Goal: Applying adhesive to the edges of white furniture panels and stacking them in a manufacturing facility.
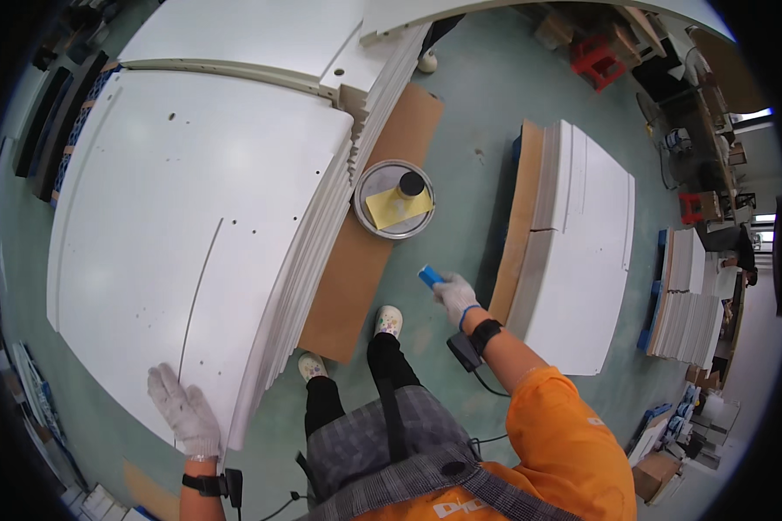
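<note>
My left hand (184, 408), in a pale knit glove, lies flat with its fingers spread on the near end of a large white panel (174, 217). That panel tops a tall stack and has a long groove and several small holes. Out to the right, clear of both stacks, my right hand (457, 300) is closed around a small blue block (429, 276); what kind of block cannot be made out. Beyond it stands a round metal can (362, 201). On its lid rest a yellow sheet (387, 214) and a small jar with a black top (411, 184).
Brown cardboard (343, 295) sticks out from under the left stack. A lower stack of white panels (582, 269) stands on the right. Further off are a red stool (596, 62) and more stacked panels (686, 321). A cable (491, 386) hangs by my right forearm.
</note>
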Tool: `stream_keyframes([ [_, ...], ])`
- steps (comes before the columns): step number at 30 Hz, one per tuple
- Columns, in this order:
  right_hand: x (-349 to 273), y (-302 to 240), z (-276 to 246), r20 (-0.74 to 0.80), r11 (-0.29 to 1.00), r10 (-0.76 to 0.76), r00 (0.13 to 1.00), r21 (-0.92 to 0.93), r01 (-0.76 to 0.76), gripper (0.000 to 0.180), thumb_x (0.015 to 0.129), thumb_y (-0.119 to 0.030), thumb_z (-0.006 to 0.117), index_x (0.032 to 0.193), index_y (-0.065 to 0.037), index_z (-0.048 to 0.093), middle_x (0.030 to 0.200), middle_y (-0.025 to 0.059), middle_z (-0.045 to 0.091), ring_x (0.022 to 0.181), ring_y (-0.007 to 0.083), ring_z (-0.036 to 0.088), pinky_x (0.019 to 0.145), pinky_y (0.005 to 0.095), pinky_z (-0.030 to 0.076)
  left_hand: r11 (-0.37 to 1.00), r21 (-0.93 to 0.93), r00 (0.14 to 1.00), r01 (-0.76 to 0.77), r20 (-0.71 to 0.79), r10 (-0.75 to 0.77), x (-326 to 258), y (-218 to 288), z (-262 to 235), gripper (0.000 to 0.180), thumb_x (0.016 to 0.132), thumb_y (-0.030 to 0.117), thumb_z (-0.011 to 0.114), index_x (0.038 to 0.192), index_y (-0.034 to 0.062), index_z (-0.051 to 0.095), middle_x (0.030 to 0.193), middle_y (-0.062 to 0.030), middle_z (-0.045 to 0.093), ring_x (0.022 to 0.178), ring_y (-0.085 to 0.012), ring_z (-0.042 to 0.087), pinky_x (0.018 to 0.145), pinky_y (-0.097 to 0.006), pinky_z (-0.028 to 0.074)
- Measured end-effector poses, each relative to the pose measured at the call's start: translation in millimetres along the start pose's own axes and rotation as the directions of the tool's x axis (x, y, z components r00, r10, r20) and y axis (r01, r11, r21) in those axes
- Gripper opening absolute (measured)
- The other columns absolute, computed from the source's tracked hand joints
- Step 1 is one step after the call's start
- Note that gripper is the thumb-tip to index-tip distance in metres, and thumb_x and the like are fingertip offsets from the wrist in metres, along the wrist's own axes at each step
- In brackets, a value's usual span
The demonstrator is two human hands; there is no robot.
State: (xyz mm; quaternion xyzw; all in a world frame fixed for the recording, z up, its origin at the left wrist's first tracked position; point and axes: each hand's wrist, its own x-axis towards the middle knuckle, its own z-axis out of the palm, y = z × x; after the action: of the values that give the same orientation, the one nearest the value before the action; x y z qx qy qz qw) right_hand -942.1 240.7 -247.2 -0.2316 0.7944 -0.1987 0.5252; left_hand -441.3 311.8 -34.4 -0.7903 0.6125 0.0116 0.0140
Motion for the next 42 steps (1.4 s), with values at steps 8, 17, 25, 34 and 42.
stream_keyframes([
  [8, 173.8, -14.1, 65.5, -0.216, 0.949, -0.070, 0.974, -0.314, -0.001, 0.040, 0.077, -0.023, 0.064, 0.115, -0.009, 0.062, 0.111, 0.0189, 0.064, 0.107, 0.0344, 0.060, 0.093, 0.0412, 0.046, 0.998, 0.066, 0.993, 0.024, 0.117, -0.031, -4.2, 6.0, -14.9, 0.058, 0.098, 0.030, 0.030, 0.144, -0.0054, 0.025, 0.149, -0.0243, 0.024, 0.140, -0.0386, 0.019, 0.114, -0.046, 0.016],
  [17, 262.6, 0.1, 123.8, -0.290, 0.860, 0.023, 0.957, -0.482, -0.167, 0.044, 0.078, -0.031, 0.068, 0.115, -0.010, 0.057, 0.118, 0.0136, 0.061, 0.113, 0.0328, 0.056, 0.093, 0.0416, 0.046, 0.975, -0.184, 0.991, 0.122, 0.081, -0.109, -10.3, -4.3, -15.6, 0.059, 0.098, 0.030, 0.030, 0.144, -0.0062, 0.023, 0.150, -0.0231, 0.022, 0.140, -0.0385, 0.019, 0.115, -0.047, 0.015],
  [25, 293.5, 12.0, 146.8, -0.235, 0.847, 0.032, 0.972, -0.509, -0.151, 0.038, 0.083, -0.027, 0.064, 0.113, -0.007, 0.054, 0.117, 0.0155, 0.059, 0.113, 0.0329, 0.055, 0.094, 0.0424, 0.046, 0.929, -0.308, 0.978, 0.207, 0.085, -0.190, -13.4, -8.3, -6.9, 0.060, 0.099, 0.032, 0.030, 0.145, -0.0053, 0.021, 0.152, -0.0214, 0.020, 0.140, -0.0364, 0.019, 0.115, -0.046, 0.014],
  [34, 289.7, 27.6, 147.5, -0.282, 0.901, -0.036, 0.959, -0.425, -0.091, 0.055, 0.077, -0.027, 0.068, 0.126, -0.011, 0.049, 0.122, 0.0175, 0.053, 0.118, 0.0361, 0.049, 0.097, 0.0437, 0.043, 0.887, -0.393, 0.970, 0.241, 0.086, -0.225, -10.4, -13.4, -0.9, 0.061, 0.099, 0.034, 0.030, 0.146, -0.0043, 0.019, 0.153, -0.0194, 0.018, 0.141, -0.0341, 0.018, 0.116, -0.045, 0.014],
  [42, 197.4, 85.4, 122.1, -0.138, 0.909, -0.056, 0.989, -0.418, -0.007, 0.039, 0.081, -0.028, 0.058, 0.115, -0.010, 0.056, 0.117, 0.0172, 0.055, 0.115, 0.0363, 0.050, 0.095, 0.0460, 0.044, 0.915, -0.392, 0.995, 0.093, 0.014, -0.095, -19.3, -31.8, 9.7, 0.061, 0.099, 0.033, 0.032, 0.146, -0.0037, 0.017, 0.154, -0.0181, 0.015, 0.141, -0.0319, 0.018, 0.116, -0.043, 0.014],
])
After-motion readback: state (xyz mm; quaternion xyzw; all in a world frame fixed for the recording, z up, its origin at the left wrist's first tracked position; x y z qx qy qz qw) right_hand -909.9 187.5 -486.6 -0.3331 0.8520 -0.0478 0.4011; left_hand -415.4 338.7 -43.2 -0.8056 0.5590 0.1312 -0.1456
